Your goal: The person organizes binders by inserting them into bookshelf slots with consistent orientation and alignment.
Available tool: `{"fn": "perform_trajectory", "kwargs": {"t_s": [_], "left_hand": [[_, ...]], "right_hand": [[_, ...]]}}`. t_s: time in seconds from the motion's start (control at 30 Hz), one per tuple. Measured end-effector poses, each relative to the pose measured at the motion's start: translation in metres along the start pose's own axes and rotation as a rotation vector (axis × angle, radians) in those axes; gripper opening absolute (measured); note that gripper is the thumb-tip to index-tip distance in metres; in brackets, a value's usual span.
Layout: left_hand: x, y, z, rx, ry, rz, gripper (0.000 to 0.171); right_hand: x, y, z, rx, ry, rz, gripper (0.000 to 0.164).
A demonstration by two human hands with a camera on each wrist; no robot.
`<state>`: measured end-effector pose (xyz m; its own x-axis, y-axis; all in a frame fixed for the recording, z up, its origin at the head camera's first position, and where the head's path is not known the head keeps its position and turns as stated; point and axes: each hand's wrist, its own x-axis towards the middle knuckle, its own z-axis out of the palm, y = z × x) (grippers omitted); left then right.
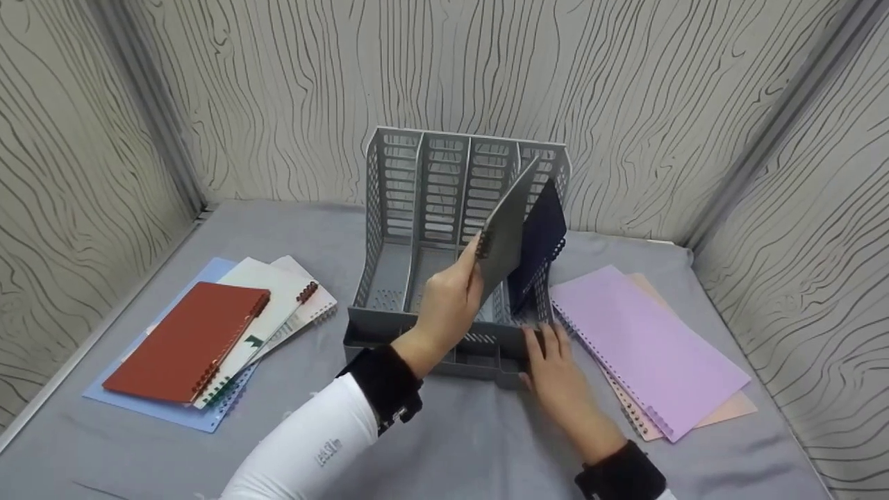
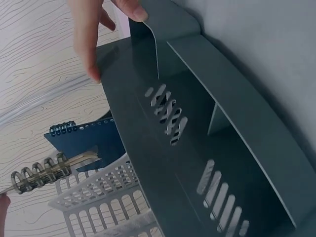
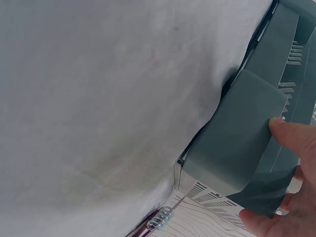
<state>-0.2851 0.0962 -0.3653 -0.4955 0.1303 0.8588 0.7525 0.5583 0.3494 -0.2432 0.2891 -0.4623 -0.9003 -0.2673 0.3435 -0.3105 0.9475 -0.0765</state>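
Note:
A grey file organizer (image 1: 375, 326) with several upright slots stands mid-table. My left hand (image 1: 448, 305) pinches a grey spiral notebook (image 1: 510, 222) by its bound edge, tilted over the organizer's right half; its lower end is partly hidden behind the hand. In the left wrist view the notebook's ring binding (image 2: 42, 177) shows near the left edge. A dark blue spiral notebook (image 1: 544, 229) leans in the rightmost slot. At the organizer's front right corner, my right hand (image 1: 559, 375) grips the front tray, thumb on the outer face and fingers over the wall (image 3: 232, 133).
Left of the organizer lies a pile with a red notebook (image 1: 187, 340) on top, white ones (image 1: 278, 333) and a blue one (image 1: 156, 410) beneath. On the right, a purple notebook (image 1: 646, 347) overlaps a peach one (image 1: 729, 410). Patterned panels (image 1: 472, 69) surround the table.

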Motion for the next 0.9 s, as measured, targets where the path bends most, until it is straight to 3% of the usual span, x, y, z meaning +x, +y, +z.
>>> {"fn": "perform_trajectory", "kwargs": {"t_s": [0.37, 0.9], "left_hand": [[0.006, 0.003, 0.027, 0.075, 0.019, -0.106, 0.047], [0.016, 0.0, 0.064, 0.137, 0.053, -0.169, 0.051]], "right_hand": [[0.0, 0.003, 0.0, -0.024, 0.033, -0.024, 0.072], [-0.001, 0.002, 0.004, -0.022, 0.033, -0.024, 0.072]]}}
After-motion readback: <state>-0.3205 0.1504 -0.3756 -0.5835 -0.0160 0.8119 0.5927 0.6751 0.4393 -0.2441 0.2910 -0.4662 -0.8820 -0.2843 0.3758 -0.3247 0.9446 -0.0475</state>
